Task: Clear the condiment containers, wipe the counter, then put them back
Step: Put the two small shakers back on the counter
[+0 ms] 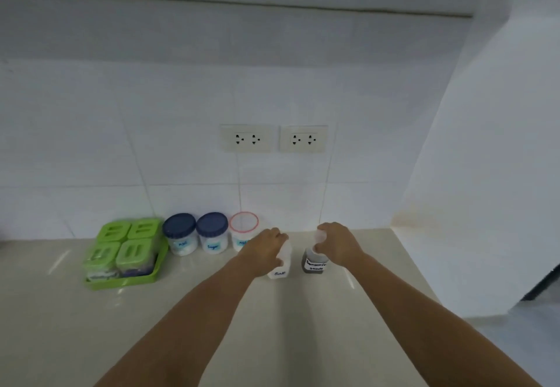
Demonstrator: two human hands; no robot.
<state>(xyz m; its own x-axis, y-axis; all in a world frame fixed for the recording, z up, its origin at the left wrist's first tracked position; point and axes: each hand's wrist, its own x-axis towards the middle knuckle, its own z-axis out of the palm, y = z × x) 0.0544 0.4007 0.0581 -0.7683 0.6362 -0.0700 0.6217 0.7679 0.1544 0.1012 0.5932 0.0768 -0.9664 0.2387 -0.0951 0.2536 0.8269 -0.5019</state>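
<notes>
On the beige counter (pixel 181 320), my left hand (pixel 266 250) grips the top of a white bottle labelled salt (pixel 280 270). My right hand (pixel 338 244) grips the pale cap of a dark bottle with a white label (pixel 315 264), just to the right of the salt bottle. Against the wall stand two blue-lidded jars (pixel 180 238) (pixel 212 236) and a clear jar with a pink-rimmed lid (pixel 244 230). A green tray (pixel 127 280) at the left holds several green-lidded tubs (pixel 130 247).
White tiled wall behind the counter carries two double power sockets (pixel 274 138). A white side wall closes off the counter at the right, and the counter's right edge drops to a grey floor (pixel 521 335).
</notes>
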